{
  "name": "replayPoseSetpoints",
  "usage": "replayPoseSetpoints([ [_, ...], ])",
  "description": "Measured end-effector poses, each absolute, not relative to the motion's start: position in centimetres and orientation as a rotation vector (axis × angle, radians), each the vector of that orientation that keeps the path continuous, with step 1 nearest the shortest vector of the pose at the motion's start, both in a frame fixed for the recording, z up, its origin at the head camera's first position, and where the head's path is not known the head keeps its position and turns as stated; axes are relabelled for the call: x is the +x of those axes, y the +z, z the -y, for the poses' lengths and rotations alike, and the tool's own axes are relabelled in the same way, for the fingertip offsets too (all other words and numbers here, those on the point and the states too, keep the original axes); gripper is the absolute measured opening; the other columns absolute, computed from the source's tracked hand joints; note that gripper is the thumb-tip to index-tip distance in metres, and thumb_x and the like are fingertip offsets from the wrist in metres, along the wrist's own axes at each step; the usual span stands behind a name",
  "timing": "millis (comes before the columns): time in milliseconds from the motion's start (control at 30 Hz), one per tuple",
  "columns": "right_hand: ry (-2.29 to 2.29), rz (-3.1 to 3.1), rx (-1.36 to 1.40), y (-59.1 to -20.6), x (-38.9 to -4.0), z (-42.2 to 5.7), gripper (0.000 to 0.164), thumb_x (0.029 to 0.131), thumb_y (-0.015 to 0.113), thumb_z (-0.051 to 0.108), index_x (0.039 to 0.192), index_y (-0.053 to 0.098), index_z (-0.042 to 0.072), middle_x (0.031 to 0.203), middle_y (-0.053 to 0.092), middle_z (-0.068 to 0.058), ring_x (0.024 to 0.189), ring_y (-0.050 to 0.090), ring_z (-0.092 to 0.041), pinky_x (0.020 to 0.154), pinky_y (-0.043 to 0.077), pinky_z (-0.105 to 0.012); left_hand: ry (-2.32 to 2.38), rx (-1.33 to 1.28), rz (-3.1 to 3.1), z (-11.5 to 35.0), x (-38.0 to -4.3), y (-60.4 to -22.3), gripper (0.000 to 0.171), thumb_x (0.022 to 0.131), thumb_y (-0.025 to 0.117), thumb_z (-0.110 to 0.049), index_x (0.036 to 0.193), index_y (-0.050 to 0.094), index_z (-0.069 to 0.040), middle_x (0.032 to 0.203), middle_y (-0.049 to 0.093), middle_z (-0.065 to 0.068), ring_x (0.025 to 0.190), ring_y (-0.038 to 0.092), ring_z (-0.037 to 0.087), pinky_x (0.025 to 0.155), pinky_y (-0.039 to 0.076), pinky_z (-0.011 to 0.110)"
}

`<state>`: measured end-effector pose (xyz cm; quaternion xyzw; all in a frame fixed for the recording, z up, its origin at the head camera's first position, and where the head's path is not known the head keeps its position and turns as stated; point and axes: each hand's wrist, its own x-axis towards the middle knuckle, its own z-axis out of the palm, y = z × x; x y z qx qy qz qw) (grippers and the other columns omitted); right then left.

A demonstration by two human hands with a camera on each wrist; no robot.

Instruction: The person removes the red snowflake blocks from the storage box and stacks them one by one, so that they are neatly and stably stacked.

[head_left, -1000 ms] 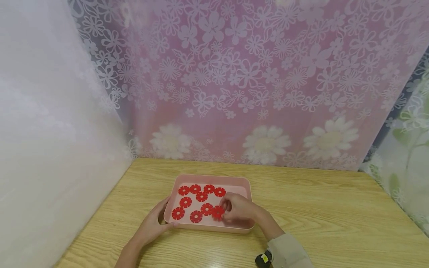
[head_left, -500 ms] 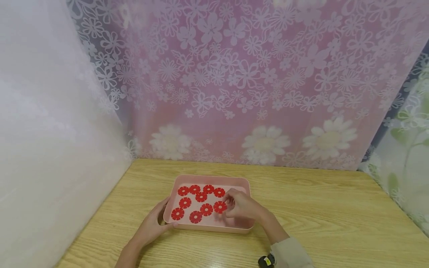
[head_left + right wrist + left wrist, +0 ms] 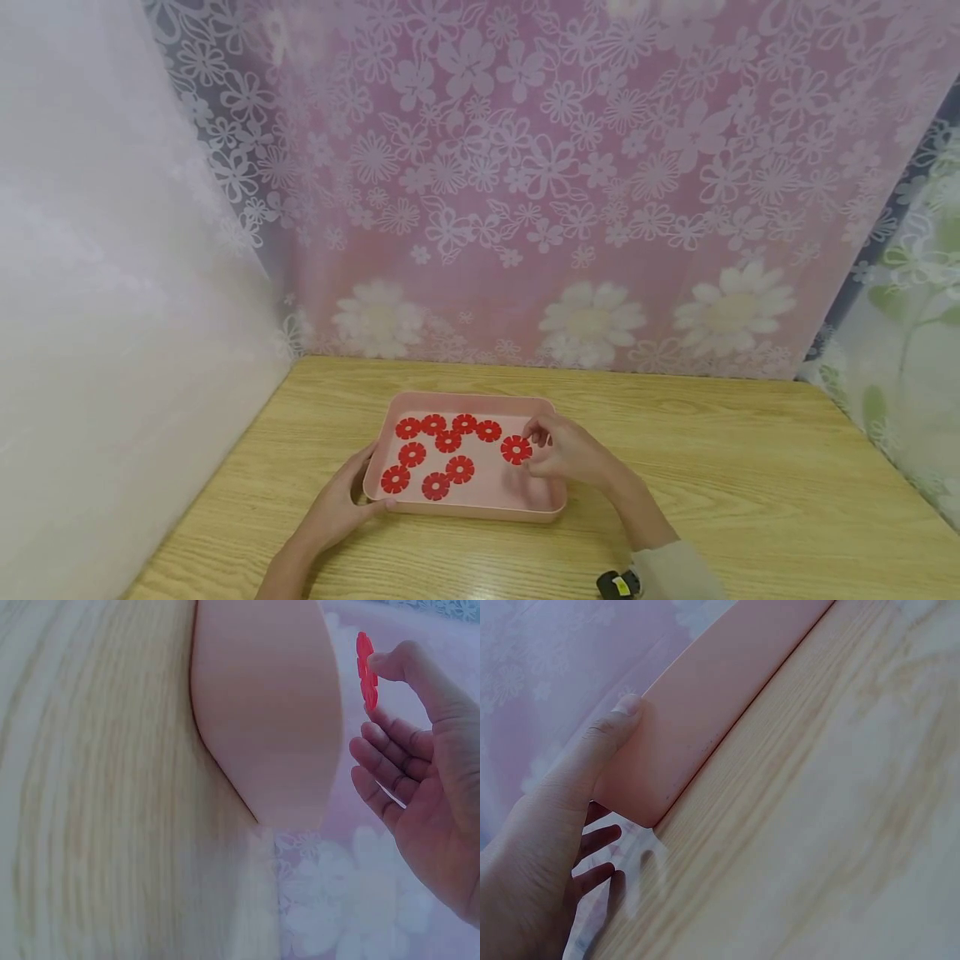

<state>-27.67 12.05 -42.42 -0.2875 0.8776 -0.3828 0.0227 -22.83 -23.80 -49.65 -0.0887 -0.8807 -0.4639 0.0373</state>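
Observation:
A pink rectangular tray (image 3: 480,509) stands on the table. My left hand (image 3: 330,510) holds its near left corner; in the left wrist view the thumb lies along the outer wall (image 3: 697,712) and the other fingers are partly hidden behind the corner. Above the right part of the tray, my right hand (image 3: 581,452) pinches a red notched plastic disc (image 3: 508,452) with a hole in its middle. The right wrist view has this disc (image 3: 365,656) edge-on at the thumb and index fingertips, the other fingers loosely bent. Several like discs (image 3: 401,487) lie flat in the tray's left and middle.
The tray rests on a wood-grain table (image 3: 712,467). A pink flowered curtain (image 3: 480,208) hangs behind it, and a pale sheet (image 3: 135,292) hangs on the left. A black device (image 3: 613,586) with a yellow label sits at the right wrist.
My right hand has moved right and slightly away from me, carrying the pinched disc off from the others towards the tray's right side. The left hand has stayed at its corner.

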Motion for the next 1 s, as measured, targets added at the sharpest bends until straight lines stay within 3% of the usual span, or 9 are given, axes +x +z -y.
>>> replayPoseSetpoints([
  [267,-1.168,-2.823,-0.935,-41.8,-27.4,-14.7,0.029,0.071,0.074,0.01,0.093,0.055,0.007,0.086,0.052,-0.004,0.079,0.049,-0.023,0.068,0.046,-0.031,-1.419,-0.283,2.695,23.8,-22.9,-49.8,0.094,0.067,0.079,-0.046,0.144,0.03,-0.023,0.139,0.038,0.004,0.123,0.04,0.024,0.101,0.03,0.047],
  [433,-1.123,-2.901,-0.912,-41.6,-27.2,-16.3,0.029,0.072,0.074,0.008,0.093,0.056,0.007,0.086,0.052,-0.005,0.078,0.049,-0.02,0.07,0.045,-0.033,-1.455,-0.301,2.682,23.8,-23.0,-49.9,0.094,0.067,0.08,-0.043,0.144,0.03,-0.021,0.139,0.038,0.004,0.121,0.042,0.022,0.1,0.033,0.042],
  [700,-1.125,-2.977,-0.811,-42.0,-26.8,-18.6,0.027,0.071,0.074,0.007,0.092,0.057,0.006,0.084,0.049,-0.003,0.077,0.047,-0.018,0.067,0.044,-0.03,-1.353,-0.282,2.714,23.9,-22.9,-50.0,0.094,0.068,0.078,-0.048,0.144,0.029,-0.023,0.14,0.036,0.006,0.126,0.035,0.028,0.101,0.025,0.055],
  [1000,-1.125,-3.005,-0.695,-43.0,-26.4,-20.5,0.03,0.073,0.076,0.01,0.095,0.056,0.004,0.086,0.049,-0.003,0.077,0.045,-0.017,0.065,0.043,-0.029,-1.348,-0.281,2.72,24.0,-22.9,-50.0,0.094,0.068,0.077,-0.048,0.145,0.029,-0.024,0.14,0.037,0.006,0.125,0.036,0.028,0.1,0.023,0.057],
])
